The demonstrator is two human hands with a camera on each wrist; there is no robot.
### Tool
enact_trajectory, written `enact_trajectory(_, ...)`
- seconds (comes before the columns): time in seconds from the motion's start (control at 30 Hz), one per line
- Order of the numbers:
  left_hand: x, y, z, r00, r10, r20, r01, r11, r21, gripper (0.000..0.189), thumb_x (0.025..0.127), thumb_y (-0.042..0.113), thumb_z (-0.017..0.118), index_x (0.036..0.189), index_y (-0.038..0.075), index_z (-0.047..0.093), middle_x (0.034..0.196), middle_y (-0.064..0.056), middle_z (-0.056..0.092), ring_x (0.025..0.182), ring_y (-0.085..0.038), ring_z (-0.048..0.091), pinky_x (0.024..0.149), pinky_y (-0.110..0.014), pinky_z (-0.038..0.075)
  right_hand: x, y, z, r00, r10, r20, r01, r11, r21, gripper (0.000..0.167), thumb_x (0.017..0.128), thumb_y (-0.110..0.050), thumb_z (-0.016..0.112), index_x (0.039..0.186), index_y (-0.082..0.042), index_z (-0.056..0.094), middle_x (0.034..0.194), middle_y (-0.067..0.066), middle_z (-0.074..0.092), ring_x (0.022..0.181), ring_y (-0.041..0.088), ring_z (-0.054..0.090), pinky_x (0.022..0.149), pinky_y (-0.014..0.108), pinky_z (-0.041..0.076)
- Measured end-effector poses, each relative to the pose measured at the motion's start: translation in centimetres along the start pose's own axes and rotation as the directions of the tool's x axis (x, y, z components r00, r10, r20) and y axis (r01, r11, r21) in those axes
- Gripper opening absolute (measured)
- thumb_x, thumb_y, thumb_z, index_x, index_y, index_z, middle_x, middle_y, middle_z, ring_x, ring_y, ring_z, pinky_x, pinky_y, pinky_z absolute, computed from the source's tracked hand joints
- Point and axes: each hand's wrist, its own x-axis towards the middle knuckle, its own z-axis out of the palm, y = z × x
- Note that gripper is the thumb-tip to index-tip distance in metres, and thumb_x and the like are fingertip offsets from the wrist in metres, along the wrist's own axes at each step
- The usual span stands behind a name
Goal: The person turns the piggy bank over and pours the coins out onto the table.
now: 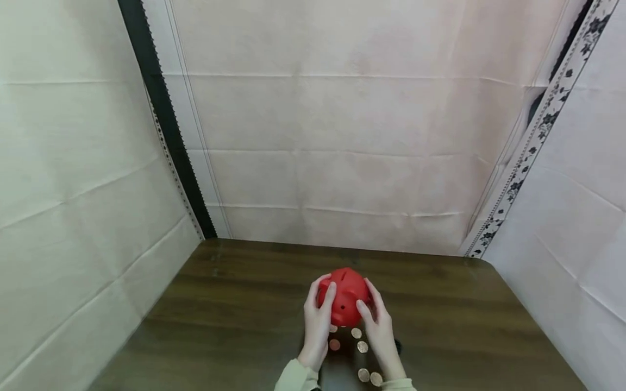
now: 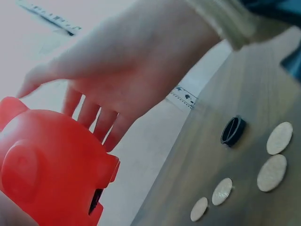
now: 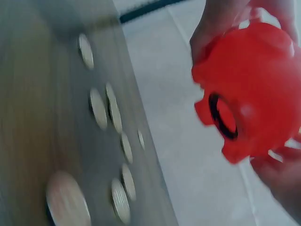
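Both hands hold a red piggy bank (image 1: 344,296) above the brown table, its snout side toward me in the head view. My left hand (image 1: 318,320) grips its left side, thumb on the near face. On the other side my right hand (image 1: 380,328) grips it, thumb near the snout. The right wrist view shows a round, dark-rimmed hole (image 3: 224,116) in the underside, between the stubby feet. Several silver-coloured coins (image 1: 362,346) and a copper-coloured coin (image 1: 335,345) lie on the table below. A black round plug (image 2: 233,131) lies near the coins.
The brown wood-grain table (image 1: 235,304) extends around the hands. White cloth hangs (image 1: 342,163) behind it and at both sides, with a dark strip (image 1: 171,119) at left and a floral border (image 1: 533,146) at right.
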Motion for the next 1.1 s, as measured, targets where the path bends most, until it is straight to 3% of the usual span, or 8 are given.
enact_trajectory(0.1, 0.7, 0.1, 1.1, 0.998, 0.045, 0.037, -0.046, 0.999, 0.024, 0.038, 0.093, 0.04, 0.062, 0.128, 0.027, 0.057, 0.127, -0.006, 0.058, 0.098, -0.02, 0.059, 0.073, -0.032, 0.058, 0.7, 0.5, -1.4, 0.995, -0.046, 0.093, 0.049, 0.998, -0.038, 0.082, 0.087, -0.014, 0.072, 0.153, -0.016, 0.024, 0.154, 0.015, 0.036, 0.134, 0.036, 0.044, 0.096, 0.024, 0.048)
enact_trajectory(0.17, 1.2, 0.0, 1.9, 0.995, 0.077, 0.066, -0.079, 0.996, 0.029, 0.038, 0.094, 0.038, 0.061, 0.129, 0.025, 0.056, 0.129, -0.006, 0.057, 0.107, -0.021, 0.056, 0.085, -0.036, 0.056, 1.3, 0.7, -2.3, 0.991, -0.057, 0.122, 0.064, 0.996, -0.056, 0.088, 0.084, -0.015, 0.075, 0.154, -0.018, 0.022, 0.154, 0.016, 0.035, 0.134, 0.038, 0.044, 0.096, 0.031, 0.051)
enact_trajectory(0.37, 2.2, -1.5, 2.7, 0.983, 0.065, 0.171, -0.079, 0.994, 0.073, 0.036, 0.099, 0.034, 0.054, 0.134, 0.025, 0.054, 0.139, -0.006, 0.052, 0.122, -0.025, 0.051, 0.1, -0.044, 0.049, 2.5, 1.6, -4.6, 0.993, -0.074, 0.089, 0.082, 0.993, -0.09, 0.07, 0.086, -0.019, 0.074, 0.148, -0.021, 0.041, 0.154, 0.015, 0.038, 0.136, 0.035, 0.044, 0.102, 0.044, 0.047)
enact_trajectory(0.43, 2.2, -2.1, 2.6, 0.977, 0.056, 0.206, -0.078, 0.992, 0.101, 0.035, 0.101, 0.029, 0.049, 0.135, 0.022, 0.055, 0.143, -0.007, 0.049, 0.128, -0.029, 0.048, 0.106, -0.049, 0.043, 2.5, 2.2, -5.2, 0.993, -0.095, 0.077, 0.102, 0.991, -0.092, 0.065, 0.084, -0.017, 0.075, 0.144, -0.017, 0.048, 0.152, 0.015, 0.04, 0.135, 0.027, 0.048, 0.1, 0.037, 0.048)
enact_trajectory(0.57, 2.0, -3.1, 2.3, 0.959, 0.039, 0.281, -0.083, 0.986, 0.145, 0.036, 0.103, 0.022, 0.044, 0.136, 0.017, 0.055, 0.151, -0.014, 0.041, 0.14, -0.037, 0.035, 0.114, -0.057, 0.03, 2.0, 3.8, -6.1, 0.989, -0.134, 0.055, 0.138, 0.988, -0.07, 0.059, 0.082, -0.01, 0.076, 0.138, -0.009, 0.054, 0.147, 0.021, 0.046, 0.121, -0.005, 0.053, 0.094, 0.015, 0.047)
enact_trajectory(0.67, 1.9, -3.5, 2.2, 0.948, 0.033, 0.315, -0.089, 0.982, 0.165, 0.036, 0.103, 0.018, 0.043, 0.137, 0.015, 0.056, 0.153, -0.018, 0.037, 0.143, -0.041, 0.03, 0.114, -0.059, 0.027, 1.7, 4.9, -6.3, 0.985, -0.163, 0.062, 0.165, 0.986, -0.028, 0.06, 0.082, -0.005, 0.075, 0.137, -0.003, 0.053, 0.145, 0.027, 0.044, 0.112, -0.016, 0.051, 0.09, 0.008, 0.045)
enact_trajectory(0.83, 1.7, -3.9, 2.0, 0.947, -0.001, 0.321, -0.067, 0.977, 0.2, 0.037, 0.102, 0.015, 0.043, 0.138, 0.013, 0.054, 0.153, -0.022, 0.034, 0.144, -0.043, 0.028, 0.115, -0.059, 0.025, 1.3, 5.7, -6.1, 0.98, -0.18, 0.09, 0.181, 0.983, -0.011, 0.061, 0.081, -0.001, 0.074, 0.137, 0.002, 0.05, 0.144, 0.031, 0.043, 0.111, -0.013, 0.053, 0.09, 0.008, 0.046)
enact_trajectory(1.1, 1.8, -4.5, 1.5, 0.955, -0.021, 0.297, -0.056, 0.967, 0.248, 0.036, 0.102, 0.024, 0.046, 0.135, 0.012, 0.056, 0.154, -0.023, 0.033, 0.144, -0.044, 0.027, 0.115, -0.061, 0.023, 1.5, 6.2, -5.4, 0.976, -0.187, 0.11, 0.2, 0.972, -0.124, 0.06, 0.08, -0.004, 0.075, 0.136, 0.0, 0.053, 0.14, 0.029, 0.049, 0.115, 0.01, 0.06, 0.091, 0.012, 0.048)
